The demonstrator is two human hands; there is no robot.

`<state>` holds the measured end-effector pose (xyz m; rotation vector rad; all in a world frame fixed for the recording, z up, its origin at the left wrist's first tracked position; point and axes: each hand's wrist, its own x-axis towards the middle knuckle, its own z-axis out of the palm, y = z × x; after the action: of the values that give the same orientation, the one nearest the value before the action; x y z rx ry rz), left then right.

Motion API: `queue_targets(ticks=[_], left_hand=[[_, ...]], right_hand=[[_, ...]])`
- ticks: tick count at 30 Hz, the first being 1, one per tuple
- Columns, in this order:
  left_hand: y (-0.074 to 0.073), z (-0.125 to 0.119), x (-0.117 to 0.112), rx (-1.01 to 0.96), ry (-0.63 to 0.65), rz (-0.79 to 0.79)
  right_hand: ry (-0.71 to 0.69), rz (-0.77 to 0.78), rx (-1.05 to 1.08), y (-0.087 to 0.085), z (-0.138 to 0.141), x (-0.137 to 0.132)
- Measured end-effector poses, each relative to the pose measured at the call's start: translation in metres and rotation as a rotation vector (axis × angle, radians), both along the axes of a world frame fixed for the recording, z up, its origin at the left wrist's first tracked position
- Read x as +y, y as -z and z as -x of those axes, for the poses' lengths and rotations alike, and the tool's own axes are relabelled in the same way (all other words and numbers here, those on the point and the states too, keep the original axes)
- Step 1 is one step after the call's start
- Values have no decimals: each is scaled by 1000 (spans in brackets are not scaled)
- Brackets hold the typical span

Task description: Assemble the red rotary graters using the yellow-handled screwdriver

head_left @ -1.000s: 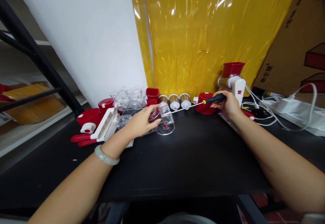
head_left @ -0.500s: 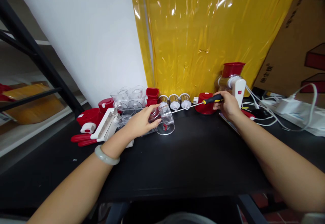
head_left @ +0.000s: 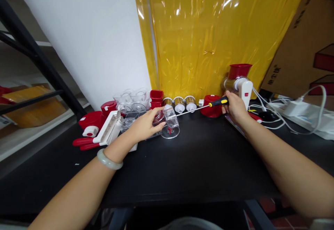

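Observation:
My left hand (head_left: 144,125) is closed around a clear plastic housing (head_left: 171,124) that lies tilted on the black table (head_left: 182,167). My right hand (head_left: 235,106) grips the black and yellow handle of a long screwdriver (head_left: 206,107). Its thin shaft runs left towards the top of the clear housing. Just behind my right hand stands an assembled red and white grater (head_left: 240,80).
Behind the housing sit three metal drum blades (head_left: 179,104), red cups (head_left: 156,98), clear funnels (head_left: 132,99) and a red round base (head_left: 212,106). Red and white parts (head_left: 100,127) lie at left. White cables and a power strip (head_left: 300,113) fill the right.
My right hand has slid slightly back along the screwdriver handle towards the grater. The left hand and the clear housing have stayed put.

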<state>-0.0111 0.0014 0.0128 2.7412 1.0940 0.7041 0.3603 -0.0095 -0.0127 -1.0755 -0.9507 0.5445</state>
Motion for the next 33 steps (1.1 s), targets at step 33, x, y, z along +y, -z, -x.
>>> queue_targets(ticks=[33], left_hand=[[0,-1,0,9,1,1]], right_hand=[[-132,31,215,-2,-2,-4]])
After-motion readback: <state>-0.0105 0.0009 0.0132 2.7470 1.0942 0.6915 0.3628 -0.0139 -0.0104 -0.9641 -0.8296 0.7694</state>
